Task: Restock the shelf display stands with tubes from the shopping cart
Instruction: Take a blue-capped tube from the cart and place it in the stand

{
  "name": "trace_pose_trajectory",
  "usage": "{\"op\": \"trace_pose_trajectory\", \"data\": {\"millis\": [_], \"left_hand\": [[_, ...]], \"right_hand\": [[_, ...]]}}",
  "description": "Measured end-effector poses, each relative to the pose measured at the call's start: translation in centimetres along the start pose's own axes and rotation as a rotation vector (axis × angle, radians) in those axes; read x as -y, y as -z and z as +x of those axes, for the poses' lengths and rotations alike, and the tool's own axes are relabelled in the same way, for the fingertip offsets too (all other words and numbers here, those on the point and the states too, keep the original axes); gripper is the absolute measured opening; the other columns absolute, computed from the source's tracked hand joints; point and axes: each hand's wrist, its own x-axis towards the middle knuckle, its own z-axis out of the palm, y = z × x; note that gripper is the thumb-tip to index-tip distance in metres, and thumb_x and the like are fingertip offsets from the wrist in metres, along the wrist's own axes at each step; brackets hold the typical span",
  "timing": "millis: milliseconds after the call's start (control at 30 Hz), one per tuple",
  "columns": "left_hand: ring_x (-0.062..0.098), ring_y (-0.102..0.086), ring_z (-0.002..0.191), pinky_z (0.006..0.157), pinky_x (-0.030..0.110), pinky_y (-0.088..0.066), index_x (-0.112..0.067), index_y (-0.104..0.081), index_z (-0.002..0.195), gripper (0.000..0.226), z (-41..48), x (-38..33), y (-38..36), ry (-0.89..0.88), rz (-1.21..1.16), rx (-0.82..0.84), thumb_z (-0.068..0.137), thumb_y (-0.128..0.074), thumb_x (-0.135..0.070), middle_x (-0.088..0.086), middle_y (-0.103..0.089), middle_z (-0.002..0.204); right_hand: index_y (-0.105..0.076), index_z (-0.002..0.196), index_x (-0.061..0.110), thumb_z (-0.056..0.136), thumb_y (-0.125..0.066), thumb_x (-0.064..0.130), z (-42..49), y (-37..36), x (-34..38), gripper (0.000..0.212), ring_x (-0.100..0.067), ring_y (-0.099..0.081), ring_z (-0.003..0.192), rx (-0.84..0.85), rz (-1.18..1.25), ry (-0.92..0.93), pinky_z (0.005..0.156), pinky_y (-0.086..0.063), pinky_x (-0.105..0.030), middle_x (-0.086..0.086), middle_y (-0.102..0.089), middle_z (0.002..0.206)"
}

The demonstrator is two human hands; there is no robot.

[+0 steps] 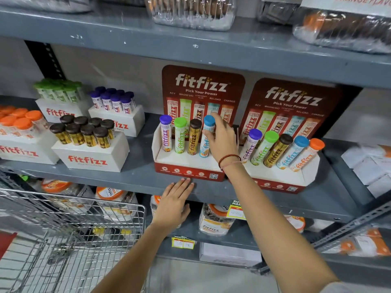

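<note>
Two red and white display stands sit side by side on the grey shelf [131, 176]. The left stand [186, 162] holds a purple-capped, a green-capped and a brown-capped tube, plus a blue-capped tube [209, 122] in its fourth slot. My right hand [224, 142] is wrapped around that blue-capped tube, thumb in front and fingers behind. The stand's far-right slot is hidden behind my hand. The right stand [281, 176] carries several tubes, tilted, ending in an orange-capped one [306, 155]. My left hand [175, 201] rests flat on the shelf's front edge, holding nothing.
The wire shopping cart [88, 210] stands at lower left, close to the shelf. White boxes of brown-capped [84, 132], purple-capped [114, 100], green-capped and orange-capped tubes fill the shelf's left side. Tubs sit on the shelf below, wrapped packs on the shelf above.
</note>
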Motion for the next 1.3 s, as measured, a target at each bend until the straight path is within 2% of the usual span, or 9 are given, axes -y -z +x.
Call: {"op": "trace_pose_trajectory", "data": {"millis": [133, 233, 400, 567, 733, 833, 933, 1033, 1300], "left_hand": [[0.024, -0.044, 0.127, 0.106, 0.046, -0.024, -0.01, -0.05, 0.133, 0.061, 0.1, -0.1, 0.0, -0.018, -0.001, -0.021, 0.075, -0.067, -0.02, 0.008, -0.05, 0.137], [0.024, -0.044, 0.126, 0.105, 0.047, -0.024, -0.01, -0.051, 0.132, 0.064, 0.1, -0.1, 0.1, -0.013, 0.006, -0.018, 0.072, -0.073, -0.018, 0.008, -0.05, 0.137], [0.024, -0.044, 0.127, 0.105, 0.047, -0.024, -0.01, -0.051, 0.132, 0.065, 0.1, -0.1, 0.0, -0.018, 0.031, -0.032, 0.072, -0.074, -0.019, 0.008, -0.05, 0.137], [0.024, -0.045, 0.125, 0.104, 0.048, -0.024, -0.011, -0.051, 0.132, 0.065, 0.1, -0.1, 0.0, -0.027, 0.032, -0.048, 0.071, -0.074, -0.019, 0.008, -0.051, 0.136], [0.023, -0.044, 0.127, 0.105, 0.046, -0.023, -0.011, -0.05, 0.133, 0.06, 0.1, 0.0, 0.0, -0.026, 0.026, -0.036, 0.075, -0.063, -0.022, 0.007, -0.05, 0.137], [0.022, -0.043, 0.127, 0.106, 0.043, -0.024, -0.012, -0.051, 0.132, 0.059, 0.0, 0.0, 0.0, -0.014, 0.025, -0.016, 0.075, -0.057, -0.026, 0.006, -0.05, 0.137], [0.021, -0.042, 0.128, 0.108, 0.038, -0.022, -0.012, -0.049, 0.134, 0.061, -0.1, 0.0, -0.1, -0.018, 0.018, -0.017, 0.076, -0.064, -0.024, 0.006, -0.05, 0.138], [0.022, -0.043, 0.127, 0.107, 0.044, -0.021, -0.012, -0.048, 0.134, 0.066, 0.0, -0.1, 0.1, -0.013, 0.013, -0.012, 0.074, -0.072, -0.021, 0.006, -0.049, 0.138], [0.024, -0.044, 0.126, 0.104, 0.045, -0.027, -0.011, -0.051, 0.132, 0.061, 0.2, 0.0, 0.5, -0.008, 0.036, 0.005, 0.076, -0.07, -0.026, 0.008, -0.051, 0.137]], "right_hand": [[-0.036, 0.14, 0.012, 0.093, -0.052, 0.015, 0.4, -0.1, 0.7, 0.049, -0.033, -0.054, 0.115, 0.026, -0.053, -0.002, 0.096, -0.044, -0.039, -0.018, -0.055, 0.129], [-0.037, 0.138, 0.011, 0.092, -0.052, 0.011, 0.9, -0.1, 0.9, 0.049, -0.034, -0.055, 0.116, 0.048, -0.082, 0.005, 0.096, -0.044, -0.04, -0.018, -0.055, 0.13], [-0.042, 0.129, 0.008, 0.088, -0.059, 0.01, 1.8, 0.4, 1.2, 0.045, -0.036, -0.059, 0.106, 0.109, -0.043, -0.026, 0.088, -0.049, -0.041, -0.021, -0.059, 0.118], [-0.041, 0.13, 0.008, 0.088, -0.057, 0.01, 1.3, -0.2, 0.5, 0.044, -0.037, -0.06, 0.101, 0.142, -0.068, -0.081, 0.085, -0.049, -0.038, -0.023, -0.061, 0.111], [-0.046, 0.128, 0.005, 0.09, -0.056, 0.015, 1.6, 0.1, 0.7, 0.041, -0.037, -0.061, 0.104, 0.142, -0.145, -0.089, 0.085, -0.051, -0.04, -0.022, -0.061, 0.116], [-0.052, 0.12, 0.002, 0.088, -0.059, 0.016, 2.6, 0.5, 0.8, 0.035, -0.037, -0.06, 0.106, 0.156, -0.185, -0.086, 0.086, -0.05, -0.039, -0.021, -0.061, 0.117], [-0.054, 0.116, 0.001, 0.088, -0.061, 0.019, 2.9, 0.5, 0.8, 0.034, -0.038, -0.061, 0.104, 0.137, -0.222, -0.09, 0.085, -0.051, -0.04, -0.022, -0.062, 0.114], [-0.054, 0.114, 0.001, 0.087, -0.062, 0.019, 2.9, 0.5, 0.7, 0.034, -0.038, -0.061, 0.103, 0.124, -0.228, -0.092, 0.084, -0.051, -0.04, -0.022, -0.062, 0.112], [-0.053, 0.118, 0.002, 0.089, -0.057, 0.017, 2.0, 0.4, 0.5, 0.033, -0.035, -0.059, 0.105, 0.052, -0.2, -0.055, 0.085, -0.05, -0.038, -0.019, -0.06, 0.116]]}}
